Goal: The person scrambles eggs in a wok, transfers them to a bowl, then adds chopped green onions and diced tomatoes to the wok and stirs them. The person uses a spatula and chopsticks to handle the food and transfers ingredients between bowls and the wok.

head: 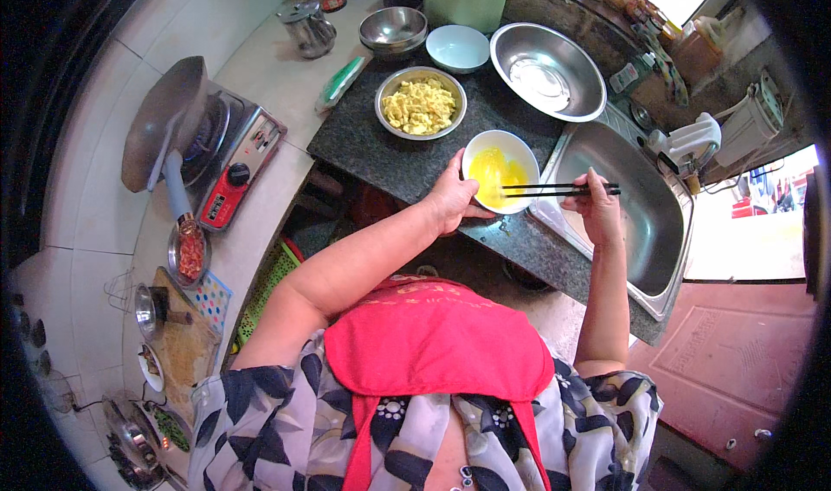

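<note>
My left hand (454, 195) grips the rim and side of a white bowl (533, 166) that is tilted and holds beaten yellow egg (491, 174). In my right hand (597, 208) is a pair of black chopsticks (552, 190), their tips in the egg. Behind the bowl, a steel bowl (383, 122) of cooked scrambled egg (419, 106) stands on the dark stone counter (350, 130). At the left a wok (156, 124) sits on a portable gas stove (250, 166), and its handle reaches over a bowl of chopped red food (191, 255).
A steel sink (649, 231) lies at the right, beside a large steel basin (581, 98). A pale blue bowl (458, 48) and stacked steel bowls (393, 28) stand at the back. A cutting board (185, 354) with a cleaver lies at the lower left.
</note>
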The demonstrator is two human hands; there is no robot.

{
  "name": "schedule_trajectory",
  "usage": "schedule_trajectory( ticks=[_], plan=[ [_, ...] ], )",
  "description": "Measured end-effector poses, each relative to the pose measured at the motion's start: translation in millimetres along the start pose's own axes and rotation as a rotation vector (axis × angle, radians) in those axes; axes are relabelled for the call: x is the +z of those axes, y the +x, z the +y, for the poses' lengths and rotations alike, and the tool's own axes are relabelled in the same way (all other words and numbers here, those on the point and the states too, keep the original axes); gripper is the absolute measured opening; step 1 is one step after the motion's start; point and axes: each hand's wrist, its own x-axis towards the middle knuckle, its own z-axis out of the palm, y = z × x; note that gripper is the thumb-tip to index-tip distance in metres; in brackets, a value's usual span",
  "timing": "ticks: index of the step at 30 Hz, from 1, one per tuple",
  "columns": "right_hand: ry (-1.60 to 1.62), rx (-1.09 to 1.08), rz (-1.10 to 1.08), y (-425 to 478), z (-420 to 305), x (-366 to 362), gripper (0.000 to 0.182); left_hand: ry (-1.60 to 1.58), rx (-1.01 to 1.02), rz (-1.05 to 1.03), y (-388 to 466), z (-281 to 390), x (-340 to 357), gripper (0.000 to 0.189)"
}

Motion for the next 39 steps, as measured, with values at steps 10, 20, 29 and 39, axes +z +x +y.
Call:
schedule_trajectory(
  ticks=[10, 20, 29, 39],
  plan=[
    [-0.076, -0.038, 0.018, 2, -12, 5, 0.031, -0.013, 0.019, -0.019, -2, -1, 0, 0.068],
    [-0.084, 0.03, -0.032, -2, -19, 3, 0.03, -0.023, 0.01, 0.0, -1, -4, -5, 0.067],
    [-0.023, 0.154, -0.046, -3, -6, 2, 0.03, -0.021, 0.002, -0.022, -3, -2, -4, 0.069],
    [-0.037, 0.025, -0.019, 6, -5, 6, 0.029, -0.019, 0.002, -0.04, -2, -2, -4, 0.068]
  ],
)
